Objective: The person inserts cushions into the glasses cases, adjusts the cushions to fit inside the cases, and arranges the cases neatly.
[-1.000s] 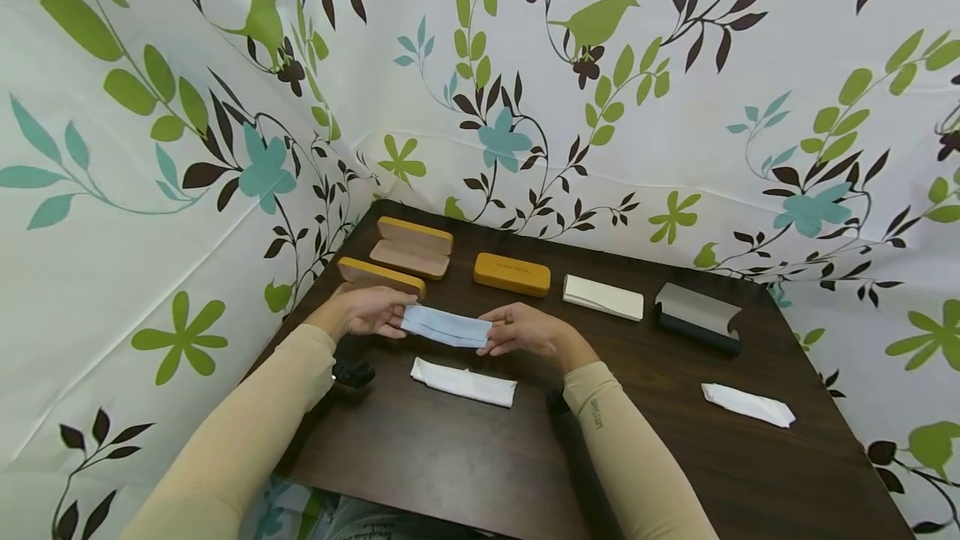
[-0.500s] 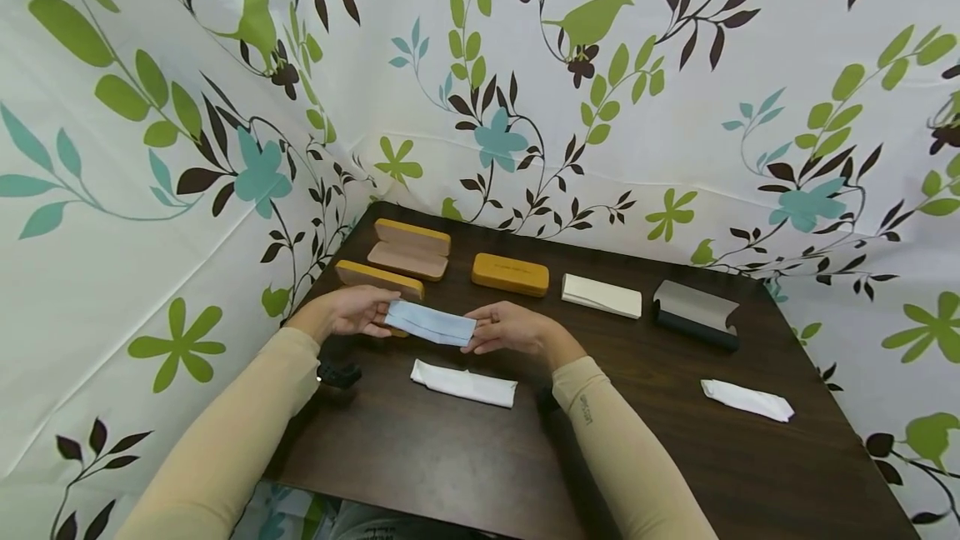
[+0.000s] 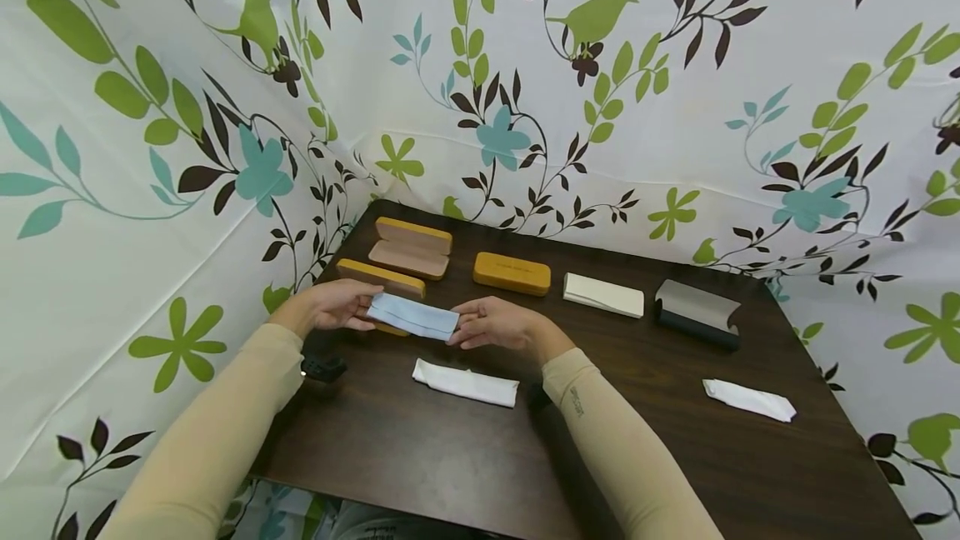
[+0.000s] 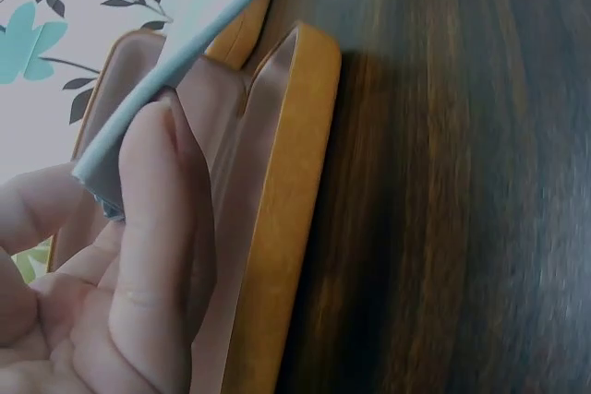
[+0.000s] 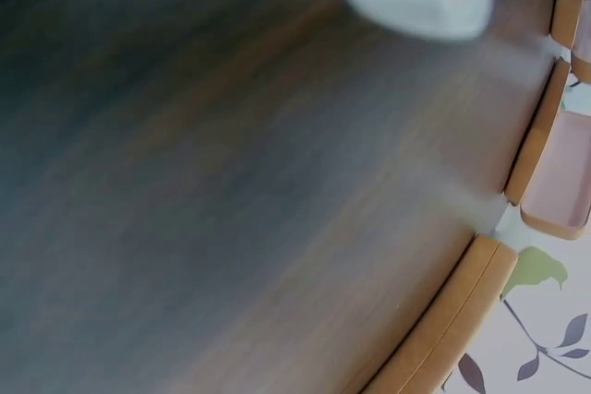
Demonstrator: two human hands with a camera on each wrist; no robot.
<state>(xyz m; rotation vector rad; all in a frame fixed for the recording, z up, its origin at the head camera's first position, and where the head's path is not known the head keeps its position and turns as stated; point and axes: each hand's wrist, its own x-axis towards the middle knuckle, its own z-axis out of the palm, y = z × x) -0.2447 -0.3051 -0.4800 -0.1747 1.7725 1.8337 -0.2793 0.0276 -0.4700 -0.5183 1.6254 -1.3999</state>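
- L hand (image 3: pixel 333 304): pinching L end of folded lt. blue cloth (image 3: pixel 412 317).
- R hand (image 3: pixel 498 325): pinching R end.
- Blue cloth: held over nr. open yellow glasses case (image 3: pixel 382 277).
- Folded white cloth (image 3: pixel 465 383): on tbl. (image 3: pixel 435 457), nearer person.
- Closed yellow case (image 3: pixel 512 273): R of rear open one (image 3: pixel 408 259).

The beige-sleeved left forearm (image 3: pixel 213 423) and right forearm (image 3: pixel 622 440) reach forward, slanting inward. The left hand (image 3: pixel 332 305) and right hand (image 3: pixel 497 324) face each other, apart, each pinching between thumb and fingers.
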